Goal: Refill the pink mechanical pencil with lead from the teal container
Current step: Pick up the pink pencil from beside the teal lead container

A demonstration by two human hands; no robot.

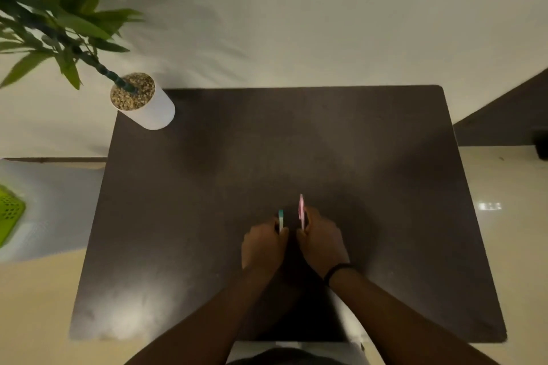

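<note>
Both hands hover above the table (pixel 207 216) near its front edge. The left hand (pixel 264 246) has its grip clamped on the container (pixel 281 220); the right hand (pixel 321 241) clamps the pencil (pixel 301 210), just beside it. A plant pot (pixel 145 104) stands at the far-left corner.

You have open dark brown rectangular desk (pixel 370 172) on all sides; only the white cylindrical plant pot (pixel 148 107) blocks its far-left corner.
</note>
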